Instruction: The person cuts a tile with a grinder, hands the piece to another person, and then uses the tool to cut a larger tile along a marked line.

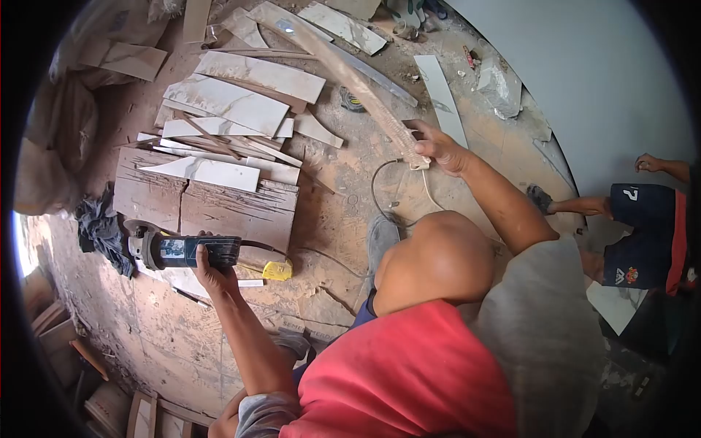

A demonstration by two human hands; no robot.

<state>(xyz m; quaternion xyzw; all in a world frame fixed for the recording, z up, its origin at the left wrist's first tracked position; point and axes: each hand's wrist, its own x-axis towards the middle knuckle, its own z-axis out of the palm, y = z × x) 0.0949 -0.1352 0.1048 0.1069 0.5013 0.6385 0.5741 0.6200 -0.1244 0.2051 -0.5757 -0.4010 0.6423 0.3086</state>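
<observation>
My left hand (pixel 213 276) is wrapped round the body of an angle grinder (pixel 182 250), its disc pointing left. The grinder is over the near edge of a scored, cracked board (pixel 212 208). Out to the right, my right hand (pixel 442 151) pinches the near end of a long, narrow, dusty tile strip (pixel 361 91), which slants up and away to the left. Just under that hand, a dark cord (pixel 374 188) meets a pale cord (pixel 432 193); their joint is partly hidden. A cut white tile piece (pixel 212 174) lies on the board.
Stacked cut tiles (pixel 226 102) lie beyond the board. A yellow tape measure (pixel 277 271) and a dark cloth (pixel 106 230) are near the grinder. Another tape measure (pixel 351 100) sits farther off. At right, another person in dark shorts (pixel 642 237) stands by the pale wall (pixel 584 80).
</observation>
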